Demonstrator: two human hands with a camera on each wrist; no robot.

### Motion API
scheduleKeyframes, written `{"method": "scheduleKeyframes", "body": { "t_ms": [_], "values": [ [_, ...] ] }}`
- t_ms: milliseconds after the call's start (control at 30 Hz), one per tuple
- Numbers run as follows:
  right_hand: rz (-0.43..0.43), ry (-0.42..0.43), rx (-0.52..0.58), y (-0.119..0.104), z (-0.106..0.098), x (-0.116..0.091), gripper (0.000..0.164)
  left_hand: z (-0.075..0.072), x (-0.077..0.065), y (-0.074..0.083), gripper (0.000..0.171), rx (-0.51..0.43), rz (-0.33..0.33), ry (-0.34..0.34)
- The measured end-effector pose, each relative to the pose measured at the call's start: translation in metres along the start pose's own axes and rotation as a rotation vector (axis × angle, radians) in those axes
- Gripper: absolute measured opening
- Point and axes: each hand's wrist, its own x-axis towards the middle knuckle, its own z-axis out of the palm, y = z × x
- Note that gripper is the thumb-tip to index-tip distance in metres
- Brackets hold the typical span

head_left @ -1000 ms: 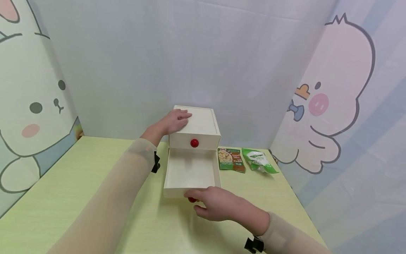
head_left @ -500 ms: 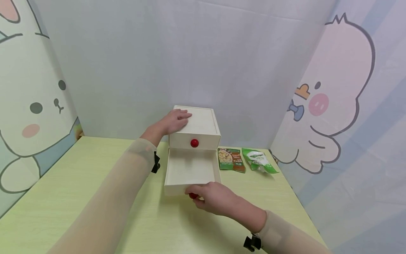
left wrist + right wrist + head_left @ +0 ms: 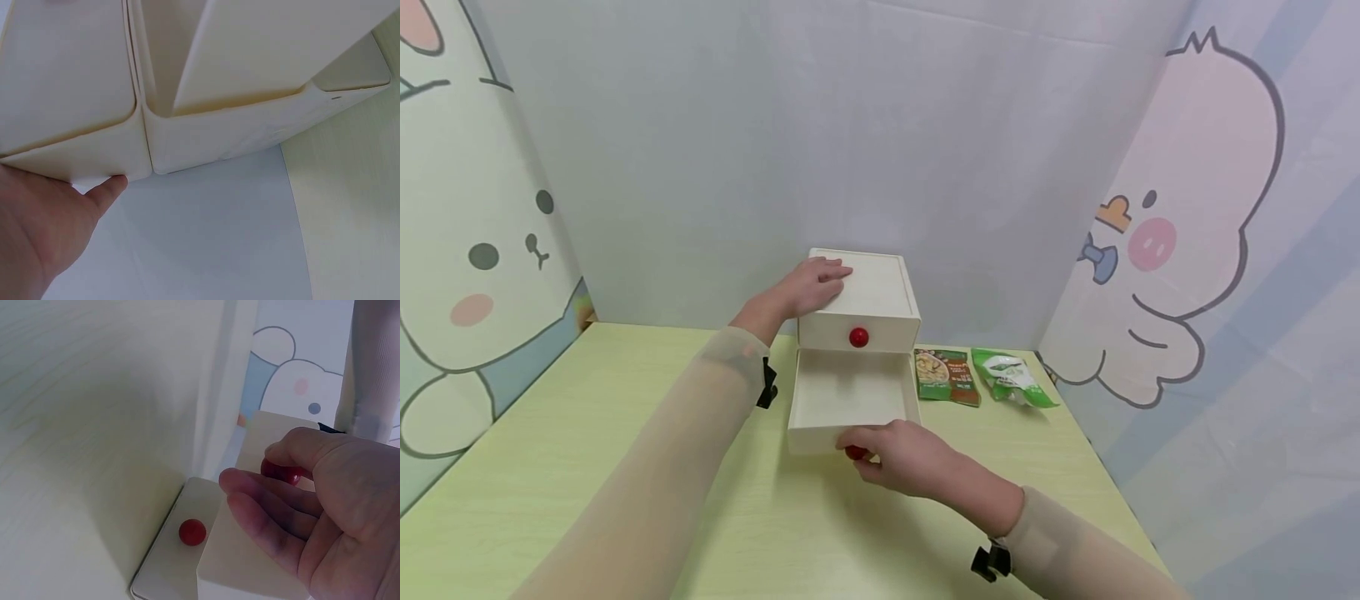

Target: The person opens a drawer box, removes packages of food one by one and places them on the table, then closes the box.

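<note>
A white drawer box (image 3: 876, 283) stands against the back curtain. Below its closed upper drawer, which has a red knob (image 3: 859, 337), a bare drawer (image 3: 850, 396) is pulled out. My left hand (image 3: 811, 287) rests on the box top at its left edge, fingers extended; in the left wrist view the thumb (image 3: 109, 194) lies along the side wall. My right hand (image 3: 906, 457) pinches the red drawer knob (image 3: 280, 472) of the pulled-out drawer between thumb and fingers. In the right wrist view, another red knob (image 3: 192, 532) shows on a lower drawer front.
Right of the box lie a brown and green food packet (image 3: 946, 377) and a green and white bag (image 3: 1011, 379) on the pale wooden table (image 3: 625, 417). Curtains (image 3: 700, 167) with cartoon animals enclose the table at the back and both sides.
My right hand has moved slightly toward the box with the knob, and the pulled-out drawer has slid a little inward. The left hand stays in place on top.
</note>
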Motion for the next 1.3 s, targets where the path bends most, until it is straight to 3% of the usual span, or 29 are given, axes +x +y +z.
{"method": "scheduleKeyframes", "body": {
  "t_ms": [733, 1300],
  "values": [
    [0.092, -0.001, 0.039, 0.013, -0.002, 0.015, 0.023, 0.000, 0.003, -0.003, 0.058, 0.010, 0.002, 0.011],
    [0.105, 0.026, 0.028, 0.021, -0.002, 0.026, 0.025, 0.001, 0.005, -0.004, 0.059, 0.010, 0.010, 0.010]
  ]
}}
